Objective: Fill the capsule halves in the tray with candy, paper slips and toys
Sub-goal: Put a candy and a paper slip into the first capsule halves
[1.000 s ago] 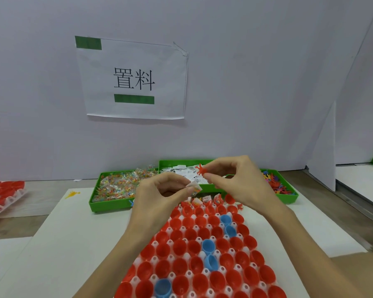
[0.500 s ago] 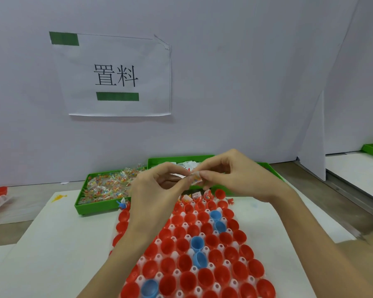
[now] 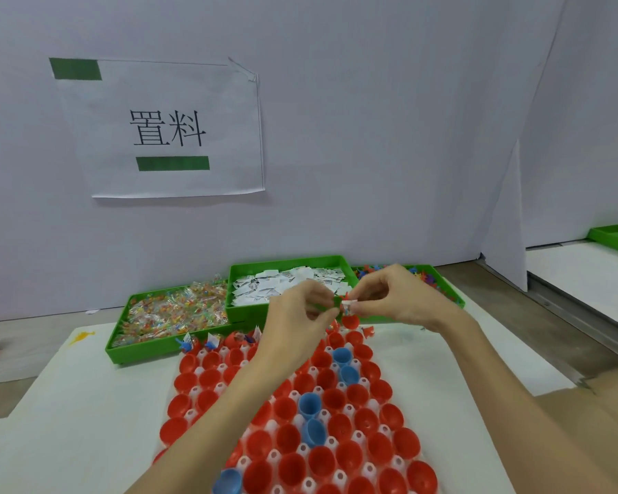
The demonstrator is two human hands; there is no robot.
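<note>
Capsule halves (image 3: 302,440) lie below both hands: left hand (image 3: 297,315) and right hand (image 3: 396,297) pinch a small bundle (image 3: 346,305).

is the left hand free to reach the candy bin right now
Probably not yet: the left hand is pinching small items together with the right hand. The path to the candy bin itself looks open.

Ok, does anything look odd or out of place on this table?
Mostly tidy. A yellow smear stains the white mat left of the candy bin, and a few blue capsule halves sit among the red ones in the tray.
</note>
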